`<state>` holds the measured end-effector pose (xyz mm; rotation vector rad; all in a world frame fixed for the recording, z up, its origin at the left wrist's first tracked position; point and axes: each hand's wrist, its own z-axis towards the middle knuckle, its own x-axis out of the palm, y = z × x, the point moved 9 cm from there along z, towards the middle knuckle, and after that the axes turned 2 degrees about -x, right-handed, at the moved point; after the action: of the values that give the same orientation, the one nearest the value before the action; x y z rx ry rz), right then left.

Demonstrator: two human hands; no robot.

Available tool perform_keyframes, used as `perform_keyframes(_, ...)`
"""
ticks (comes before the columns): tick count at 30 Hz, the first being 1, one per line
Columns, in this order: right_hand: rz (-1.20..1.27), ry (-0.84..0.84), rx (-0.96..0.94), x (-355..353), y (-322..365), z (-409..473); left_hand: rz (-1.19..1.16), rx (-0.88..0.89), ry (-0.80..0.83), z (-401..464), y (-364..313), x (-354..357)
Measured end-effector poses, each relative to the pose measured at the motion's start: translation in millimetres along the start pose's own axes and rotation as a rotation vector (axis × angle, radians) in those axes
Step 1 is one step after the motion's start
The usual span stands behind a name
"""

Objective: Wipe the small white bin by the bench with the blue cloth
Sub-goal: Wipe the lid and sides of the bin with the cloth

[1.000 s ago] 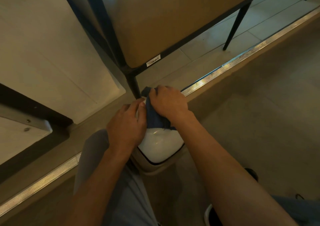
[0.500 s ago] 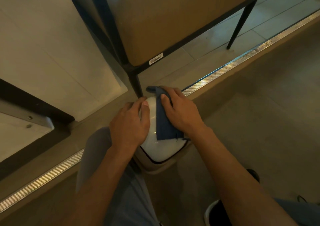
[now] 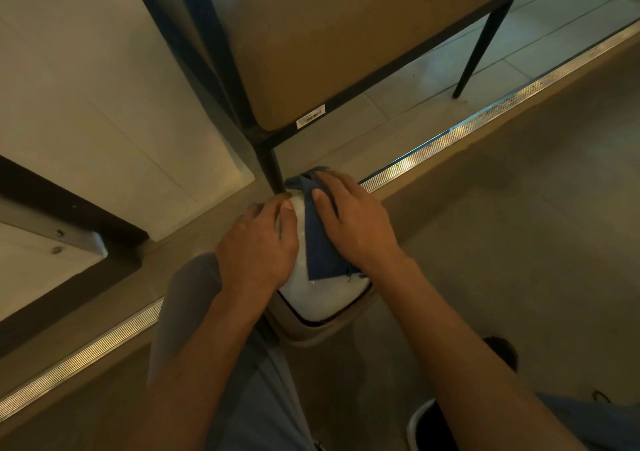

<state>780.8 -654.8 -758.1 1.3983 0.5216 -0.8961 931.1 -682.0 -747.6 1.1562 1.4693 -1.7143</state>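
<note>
The small white bin stands on the floor beside the black leg of the bench. Its domed white lid shows between my hands. The blue cloth lies draped over the lid's right half, running from the far edge to a near corner. My right hand lies flat on the cloth with straight fingers, pressing it against the lid. My left hand is cupped round the bin's left side and steadies it. The bin's body below the lid is mostly hidden.
The tan padded bench on a black frame stands just beyond the bin. A metal threshold strip runs diagonally across the floor. A white wall panel is at left. My knee and a dark shoe are close to the bin.
My right hand has slid with the cloth from the lid's far top toward its right side, and its fingers have flattened. The left hand has stayed on the bin.
</note>
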Motion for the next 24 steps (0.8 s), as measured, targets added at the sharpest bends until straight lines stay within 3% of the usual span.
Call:
perform_keyframes(2,0.033,-0.074,0.030,-3,-5,-16,0.007,-0.005,0.002,1,1,1)
perform_keyframes(8,0.241,-0.191,0.382,-3,-36,-59,-0.005,0.024,0.013,0,3,3)
perform_keyframes(17,0.130,0.154,0.164,4,-20,22,0.040,0.057,0.015,1,-1,2)
perform_keyframes(19,0.140,0.140,0.160,5,-21,21,0.040,0.046,0.012,2,-2,3)
perform_keyframes(24,0.111,-0.083,0.269,-1,-28,-13,0.050,0.046,0.002,2,-1,2)
